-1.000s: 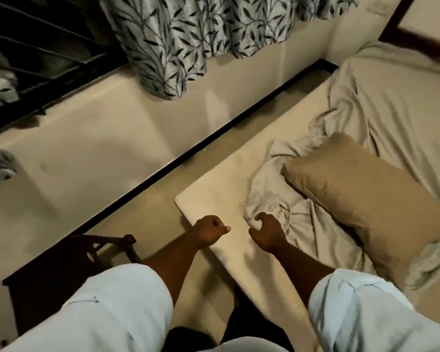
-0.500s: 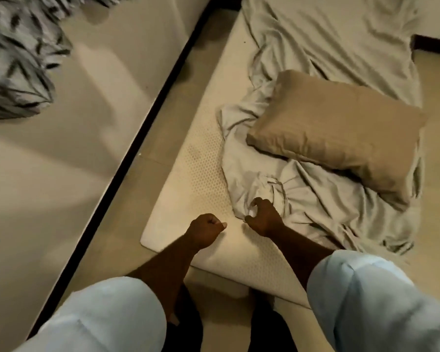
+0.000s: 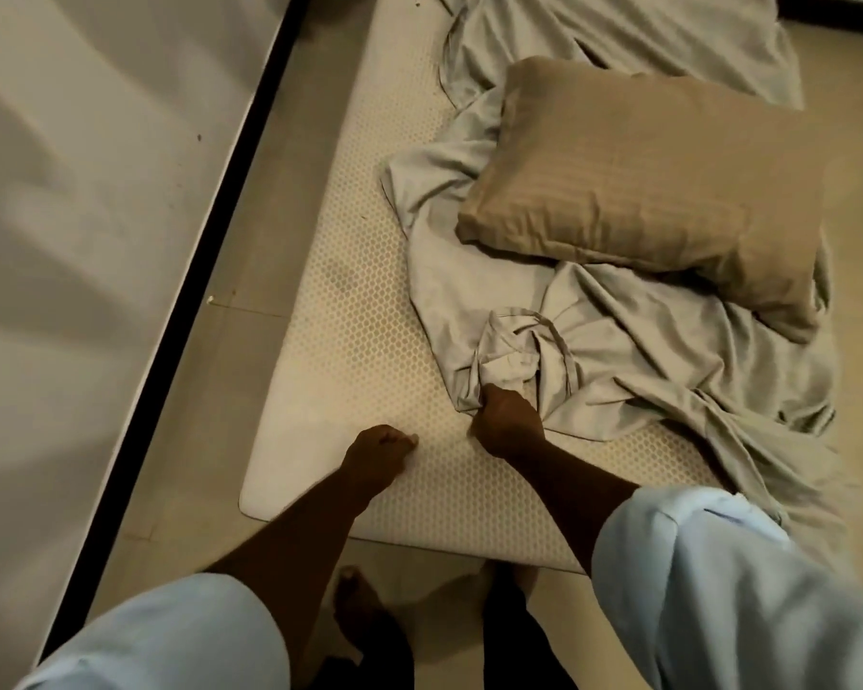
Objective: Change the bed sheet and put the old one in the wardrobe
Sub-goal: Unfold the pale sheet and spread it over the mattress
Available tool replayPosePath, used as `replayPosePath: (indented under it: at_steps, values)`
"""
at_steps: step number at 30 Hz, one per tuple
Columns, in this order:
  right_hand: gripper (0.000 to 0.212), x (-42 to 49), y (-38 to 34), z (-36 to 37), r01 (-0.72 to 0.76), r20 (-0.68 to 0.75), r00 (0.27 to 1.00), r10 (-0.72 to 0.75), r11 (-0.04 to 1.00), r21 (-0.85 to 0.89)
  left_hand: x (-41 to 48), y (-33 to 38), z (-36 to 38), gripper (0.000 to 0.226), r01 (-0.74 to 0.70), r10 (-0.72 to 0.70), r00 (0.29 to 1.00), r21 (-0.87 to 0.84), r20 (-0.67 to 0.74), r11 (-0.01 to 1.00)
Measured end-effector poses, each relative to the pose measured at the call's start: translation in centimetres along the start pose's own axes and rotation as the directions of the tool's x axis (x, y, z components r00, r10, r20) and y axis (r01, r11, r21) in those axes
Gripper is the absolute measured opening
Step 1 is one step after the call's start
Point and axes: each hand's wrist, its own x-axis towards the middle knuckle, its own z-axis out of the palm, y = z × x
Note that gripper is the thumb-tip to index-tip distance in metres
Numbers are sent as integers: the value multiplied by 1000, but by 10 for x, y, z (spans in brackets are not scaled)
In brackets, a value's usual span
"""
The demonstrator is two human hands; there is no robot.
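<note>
sheet (image 3: 633, 341) bunched on mattress (image 3: 360, 371), r hand (image 3: 505, 423) fingers gripping corner; l hand (image 3: 377, 455) fisted, empty.

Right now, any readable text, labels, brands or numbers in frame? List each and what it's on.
None: no text, label, brand or number shows. The bed sheet, pillow and sleeves carry no print; the mattress bears only a honeycomb pattern.

Tan pillow (image 3: 643, 191), tiled floor (image 3: 295, 201), pale wall (image 3: 96, 241) edged with black skirting (image 3: 220, 231)
</note>
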Motion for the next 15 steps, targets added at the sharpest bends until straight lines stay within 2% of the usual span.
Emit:
replayPosePath:
  at_steps: [1,3,5,7,8,9,11,12,13,15]
  values:
    - [29,0,-3,-1,-11,11,1000,10,997,70,1,1,2,30,5,-5,1000,6,14,1000]
    - [23,-3,-14,-9,-98,223,973,63,984,146,3,4,6,36,22,-22,999,-1,27,1000]
    - [14,-14,-35,-17,-178,403,915,34,928,327,3,12,9,36,67,-65,998,-119,20,991]
    - [21,-33,-63,-21,-326,578,812,-77,762,559,4,20,6,40,158,-170,985,-316,-9,935]
    - [23,-43,-75,-22,-429,666,725,-173,644,634,5,21,1,44,191,-211,978,-404,-4,894]
    - [23,-54,-84,-21,-542,739,613,-278,533,650,4,22,-7,50,225,-230,972,-491,51,842]
    - [19,-69,-91,-18,-711,805,414,-426,400,578,0,22,-26,64,325,-209,944,-619,254,715]
    - [17,-75,-93,-15,-756,813,361,-457,367,542,-6,22,-37,68,375,-188,921,-642,342,669]
    - [16,-79,-93,-13,-785,812,341,-473,332,523,-8,20,-47,68,396,-164,905,-637,393,662]
    - [16,-82,-92,-6,-824,804,345,-484,254,506,-12,15,-61,60,388,-116,894,-618,433,684]
